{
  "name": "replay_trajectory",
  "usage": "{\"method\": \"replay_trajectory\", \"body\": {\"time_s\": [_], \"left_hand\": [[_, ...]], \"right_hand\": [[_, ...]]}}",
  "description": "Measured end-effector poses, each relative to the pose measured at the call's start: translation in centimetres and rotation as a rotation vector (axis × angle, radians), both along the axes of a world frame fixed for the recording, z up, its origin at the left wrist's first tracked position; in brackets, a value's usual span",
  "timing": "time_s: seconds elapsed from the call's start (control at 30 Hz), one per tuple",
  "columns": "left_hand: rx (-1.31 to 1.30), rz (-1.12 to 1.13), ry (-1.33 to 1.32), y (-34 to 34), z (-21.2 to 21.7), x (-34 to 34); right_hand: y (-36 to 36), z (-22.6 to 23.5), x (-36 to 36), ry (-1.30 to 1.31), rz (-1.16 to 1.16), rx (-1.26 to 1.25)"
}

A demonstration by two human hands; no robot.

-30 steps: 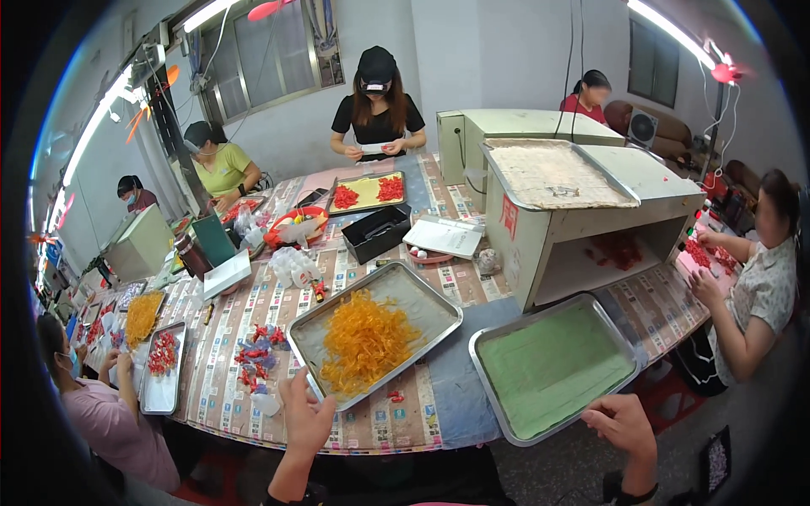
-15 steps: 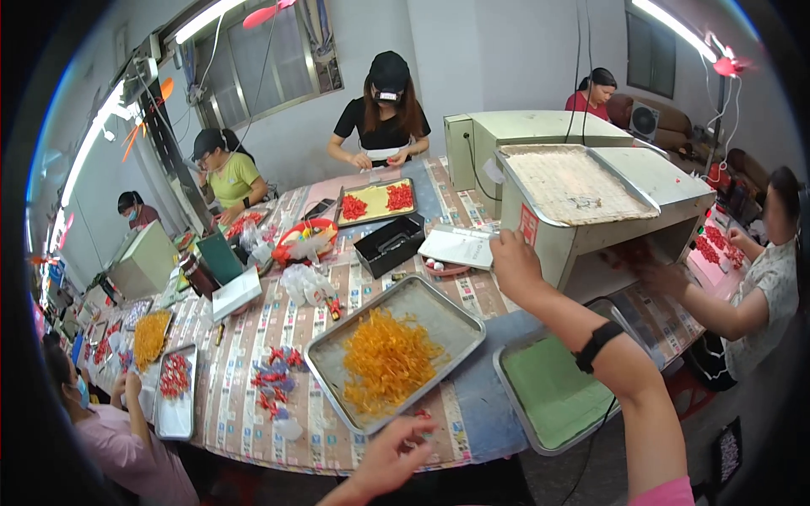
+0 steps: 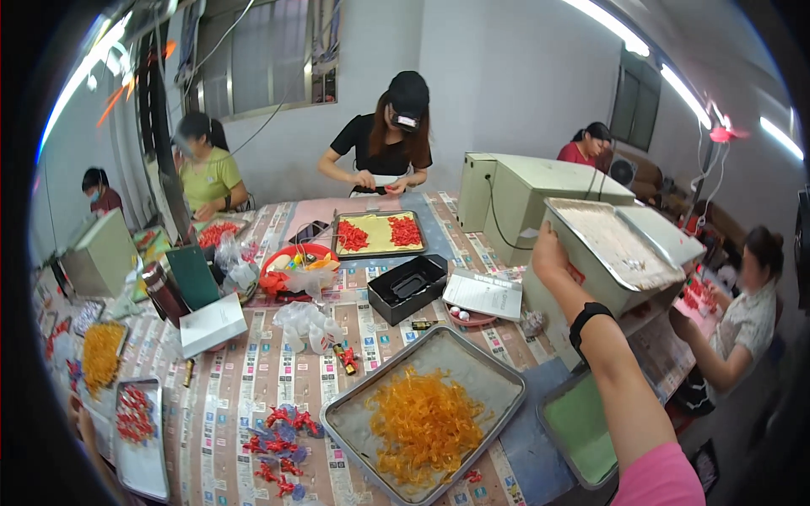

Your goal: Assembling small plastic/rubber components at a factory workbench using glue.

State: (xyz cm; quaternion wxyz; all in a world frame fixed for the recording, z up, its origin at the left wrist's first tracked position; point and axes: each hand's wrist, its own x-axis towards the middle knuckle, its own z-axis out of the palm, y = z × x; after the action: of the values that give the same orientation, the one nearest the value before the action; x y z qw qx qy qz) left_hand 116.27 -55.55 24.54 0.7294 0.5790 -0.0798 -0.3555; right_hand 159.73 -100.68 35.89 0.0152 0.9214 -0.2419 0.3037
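Observation:
My right hand [image 3: 550, 255] reaches out with the arm stretched, a black band on its wrist. It is closed at the left rim of a metal tray [image 3: 620, 244], and its fingertips are partly hidden. That tray has a pale, floury-looking surface and sits on top of a cream-coloured metal machine [image 3: 540, 202]. My left hand is out of view. Nearest me on the table lies a large metal tray [image 3: 337, 413] with a heap of curly, translucent orange-yellow pieces [image 3: 426, 422]. Below my right arm rests a green-lined tray [image 3: 582, 426], partly covered by the arm.
Small red and purple pieces [image 3: 278, 447] lie left of the large tray. Beyond it stand a black box [image 3: 407, 291], a white booklet [image 3: 483, 293], plastic bags [image 3: 308, 327] and a red basket [image 3: 295, 257]. Several co-workers sit around; one in black [image 3: 384, 152] handles red pieces opposite.
My right hand has moved up from the machine's front edge to the tray's rim. My left hand has left the view. The co-worker at right has drawn an arm back from the machine's opening.

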Motion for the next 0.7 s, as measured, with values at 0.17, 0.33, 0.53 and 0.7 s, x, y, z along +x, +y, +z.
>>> {"method": "replay_trajectory", "body": {"time_s": [0.17,0.33,0.53,0.7], "left_hand": [[-0.033,0.03,0.047,2.4,-2.3,0.1],[-0.053,0.012,0.018,3.4,-3.4,-0.1],[-0.1,0.054,0.123,3.3,-3.4,-0.7],[-0.11,0.05,0.124,3.4,-3.0,-0.3]], "right_hand": [[-1.2,-0.3,1.7,0.008,-0.029,-0.033],[-2.9,0.0,2.1,0.021,-0.016,-0.118],[-3.3,-0.4,2.4,-0.063,0.06,-0.193],[-2.0,-0.8,0.5,-0.155,0.213,-0.199]]}}
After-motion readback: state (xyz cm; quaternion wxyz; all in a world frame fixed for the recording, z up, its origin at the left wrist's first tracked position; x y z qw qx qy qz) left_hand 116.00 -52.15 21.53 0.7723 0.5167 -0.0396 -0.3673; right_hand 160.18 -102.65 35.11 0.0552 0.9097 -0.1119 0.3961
